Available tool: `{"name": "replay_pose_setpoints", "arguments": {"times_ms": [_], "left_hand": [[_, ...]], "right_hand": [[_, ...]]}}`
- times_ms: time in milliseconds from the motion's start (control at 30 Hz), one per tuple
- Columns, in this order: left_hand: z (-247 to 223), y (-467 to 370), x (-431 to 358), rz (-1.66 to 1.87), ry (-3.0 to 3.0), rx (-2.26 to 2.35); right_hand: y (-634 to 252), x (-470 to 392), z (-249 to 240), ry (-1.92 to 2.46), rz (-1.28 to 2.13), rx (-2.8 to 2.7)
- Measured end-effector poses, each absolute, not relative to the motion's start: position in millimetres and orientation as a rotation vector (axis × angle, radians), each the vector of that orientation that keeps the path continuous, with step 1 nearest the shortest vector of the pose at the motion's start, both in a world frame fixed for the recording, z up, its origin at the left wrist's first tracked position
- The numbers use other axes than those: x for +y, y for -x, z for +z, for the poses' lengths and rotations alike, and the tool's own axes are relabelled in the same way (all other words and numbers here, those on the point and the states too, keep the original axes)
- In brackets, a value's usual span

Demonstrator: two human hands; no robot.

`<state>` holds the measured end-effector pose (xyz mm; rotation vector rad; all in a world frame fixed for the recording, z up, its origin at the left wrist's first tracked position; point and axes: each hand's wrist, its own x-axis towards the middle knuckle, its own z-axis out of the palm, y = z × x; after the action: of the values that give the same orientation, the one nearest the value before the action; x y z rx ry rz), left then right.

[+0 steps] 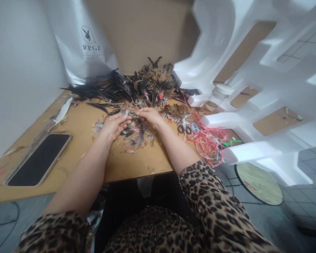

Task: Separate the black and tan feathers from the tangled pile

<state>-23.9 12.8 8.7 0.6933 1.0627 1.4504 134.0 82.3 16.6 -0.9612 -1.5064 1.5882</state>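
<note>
Head view: small brown-and-grey feather tuft [132, 114] held in a pinch

The tuft is pinched by the fingertips of the bare left hand [112, 125] and bare right hand [150, 116], over grey feather scraps [139, 136] on a flat tan tabletop [81, 151]. Black-handled scissors [184, 130] are seen rightward, beside tangled pink plastic string [210, 140].

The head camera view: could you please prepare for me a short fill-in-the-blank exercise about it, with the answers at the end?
1. The left hand and the right hand pinch small ____ between their fingertips.
2. The phone lies on the person's ____ side of the table.
3. The large letters on the white bag read ____.
4. The sleeves have a ____ print.

Answers: feathers; left; PPGZ; leopard.
</note>
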Motion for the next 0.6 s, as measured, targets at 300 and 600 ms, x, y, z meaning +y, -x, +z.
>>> {"name": "replay_pose_setpoints", "arguments": {"times_ms": [300,600], "left_hand": [[9.9,24.6,11.6,1.374,-0.701,0.968],[12.3,19.4,8.2,1.358,-0.788,1.137]], "right_hand": [[-120.4,70.3,11.7,0.828,1.758,-1.342],[-118.2,66.8,15.4,0.846,1.541,-1.544]]}}
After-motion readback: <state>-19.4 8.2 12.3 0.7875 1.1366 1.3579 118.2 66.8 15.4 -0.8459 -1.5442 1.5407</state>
